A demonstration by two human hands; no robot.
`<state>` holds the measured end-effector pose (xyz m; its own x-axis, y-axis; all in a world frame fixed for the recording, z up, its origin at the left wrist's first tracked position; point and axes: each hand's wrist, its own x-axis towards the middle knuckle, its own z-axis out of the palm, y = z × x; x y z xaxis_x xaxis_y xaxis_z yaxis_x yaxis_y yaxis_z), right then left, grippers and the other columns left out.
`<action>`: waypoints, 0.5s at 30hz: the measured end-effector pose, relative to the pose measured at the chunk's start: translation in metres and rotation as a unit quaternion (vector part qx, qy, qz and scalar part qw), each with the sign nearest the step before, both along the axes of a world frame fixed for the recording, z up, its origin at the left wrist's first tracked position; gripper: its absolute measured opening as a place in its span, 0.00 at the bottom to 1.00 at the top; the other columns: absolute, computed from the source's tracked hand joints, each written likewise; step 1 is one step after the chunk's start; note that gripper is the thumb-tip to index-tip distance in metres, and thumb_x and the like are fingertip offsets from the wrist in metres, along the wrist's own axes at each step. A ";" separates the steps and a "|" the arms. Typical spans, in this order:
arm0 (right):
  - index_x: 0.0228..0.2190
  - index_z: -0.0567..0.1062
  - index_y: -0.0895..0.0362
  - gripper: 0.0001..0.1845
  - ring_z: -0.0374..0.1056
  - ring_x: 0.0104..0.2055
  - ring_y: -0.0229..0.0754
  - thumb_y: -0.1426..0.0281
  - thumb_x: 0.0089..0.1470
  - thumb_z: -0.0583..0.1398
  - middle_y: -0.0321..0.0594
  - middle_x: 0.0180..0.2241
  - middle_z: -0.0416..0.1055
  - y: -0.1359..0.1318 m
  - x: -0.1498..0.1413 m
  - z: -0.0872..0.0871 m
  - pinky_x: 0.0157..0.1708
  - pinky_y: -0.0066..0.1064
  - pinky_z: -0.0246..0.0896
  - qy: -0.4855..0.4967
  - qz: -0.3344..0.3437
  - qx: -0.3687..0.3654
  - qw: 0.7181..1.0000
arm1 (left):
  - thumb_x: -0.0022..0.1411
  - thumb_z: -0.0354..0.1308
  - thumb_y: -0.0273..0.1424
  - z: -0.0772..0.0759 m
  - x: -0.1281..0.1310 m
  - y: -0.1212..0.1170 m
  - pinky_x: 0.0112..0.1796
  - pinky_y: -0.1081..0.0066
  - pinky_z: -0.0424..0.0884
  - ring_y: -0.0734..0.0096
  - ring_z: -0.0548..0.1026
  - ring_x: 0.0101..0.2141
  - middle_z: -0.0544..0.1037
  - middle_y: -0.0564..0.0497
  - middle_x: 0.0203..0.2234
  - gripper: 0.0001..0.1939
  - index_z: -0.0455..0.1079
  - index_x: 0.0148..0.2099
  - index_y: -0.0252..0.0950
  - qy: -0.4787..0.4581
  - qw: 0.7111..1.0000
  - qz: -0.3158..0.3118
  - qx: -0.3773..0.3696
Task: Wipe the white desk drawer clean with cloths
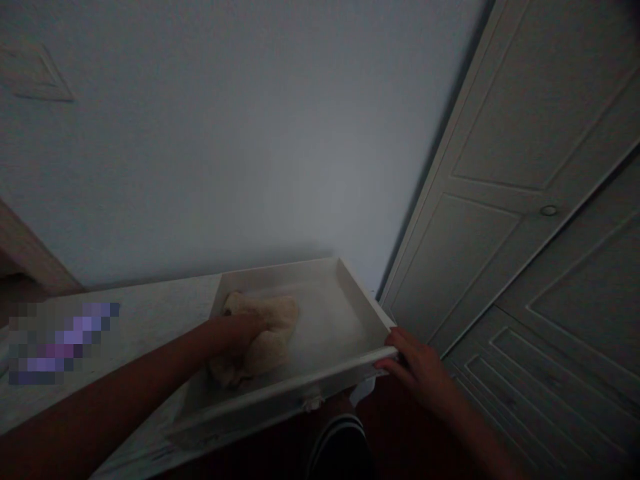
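Observation:
A white shallow drawer [367, 313] lies tilted on a pale surface, its front edge toward me. Inside it my left hand [239, 331] presses down on a crumpled cream cloth [273, 333], fingers closed into the fabric. My right hand [417, 363] grips the drawer's near right corner, fingers curled round the front rim. The room is dim, so fine detail of the fingers is hard to make out.
A bare pale wall [225, 133] fills the background. White panelled wardrobe doors with a round knob [549, 211] stand on the right. A pale marbled surface [145, 313] stretches left, with a blurred patch on it. A dark striped shoe [340, 440] shows below the drawer.

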<state>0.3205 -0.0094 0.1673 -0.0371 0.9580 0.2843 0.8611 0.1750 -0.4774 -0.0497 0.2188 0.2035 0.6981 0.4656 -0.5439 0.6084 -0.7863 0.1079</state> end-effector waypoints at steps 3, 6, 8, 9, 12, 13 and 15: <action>0.37 0.72 0.52 0.27 0.72 0.39 0.45 0.42 0.66 0.54 0.41 0.39 0.73 0.001 0.001 0.001 0.38 0.33 0.64 -0.003 0.006 -0.004 1.000 | 0.49 0.71 0.27 -0.001 -0.002 0.022 0.63 0.53 0.65 0.48 0.71 0.63 0.73 0.39 0.63 0.37 0.71 0.62 0.40 -0.041 0.997 0.019 0.064; 0.37 0.72 0.52 0.26 0.72 0.39 0.44 0.43 0.66 0.53 0.41 0.39 0.73 0.001 0.001 0.002 0.38 0.32 0.64 -0.006 0.011 -0.004 1.000 | 0.57 0.68 0.29 -0.001 0.001 0.044 0.62 0.45 0.65 0.47 0.68 0.64 0.69 0.37 0.65 0.33 0.68 0.64 0.36 -0.074 0.987 0.042 0.134; 0.36 0.72 0.52 0.26 0.72 0.39 0.44 0.43 0.67 0.53 0.40 0.38 0.73 0.000 0.000 0.002 0.38 0.32 0.64 -0.009 0.009 -0.001 1.000 | 0.63 0.65 0.33 -0.001 0.007 0.054 0.58 0.45 0.69 0.50 0.71 0.60 0.72 0.39 0.61 0.26 0.68 0.62 0.35 -0.089 0.981 0.057 0.163; 0.36 0.72 0.52 0.26 0.73 0.39 0.44 0.43 0.67 0.53 0.40 0.38 0.73 0.000 0.000 0.002 0.38 0.32 0.64 -0.011 0.008 -0.001 1.000 | 0.66 0.63 0.34 -0.002 0.011 0.057 0.57 0.46 0.70 0.52 0.73 0.58 0.73 0.40 0.59 0.24 0.68 0.62 0.35 -0.096 0.979 0.062 0.171; 0.35 0.72 0.53 0.26 0.73 0.39 0.44 0.43 0.66 0.53 0.40 0.38 0.73 -0.001 -0.002 0.004 0.37 0.31 0.64 -0.016 0.005 0.001 1.000 | 0.69 0.61 0.37 -0.005 0.023 0.061 0.56 0.48 0.72 0.56 0.75 0.55 0.75 0.43 0.56 0.20 0.70 0.60 0.36 -0.108 0.975 0.068 0.184; 0.35 0.72 0.53 0.27 0.73 0.39 0.44 0.43 0.66 0.53 0.41 0.38 0.73 0.000 -0.002 0.004 0.37 0.31 0.64 -0.018 0.005 0.002 1.000 | 0.68 0.62 0.37 -0.006 0.027 0.060 0.56 0.48 0.72 0.56 0.75 0.55 0.75 0.43 0.56 0.21 0.70 0.60 0.36 -0.110 0.974 0.067 0.186; 0.35 0.72 0.53 0.27 0.73 0.39 0.45 0.42 0.66 0.53 0.41 0.38 0.73 0.000 -0.002 0.004 0.36 0.32 0.64 -0.020 0.005 0.004 1.000 | 0.66 0.65 0.38 -0.008 0.037 0.057 0.57 0.48 0.72 0.55 0.75 0.55 0.75 0.42 0.57 0.23 0.70 0.60 0.36 -0.117 0.974 0.059 0.184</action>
<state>0.3188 -0.0094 0.1712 -0.0585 0.9554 0.2895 0.8779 0.1873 -0.4407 -0.0125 0.2761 0.1957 0.7124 0.6839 -0.1573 0.6899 -0.7236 -0.0215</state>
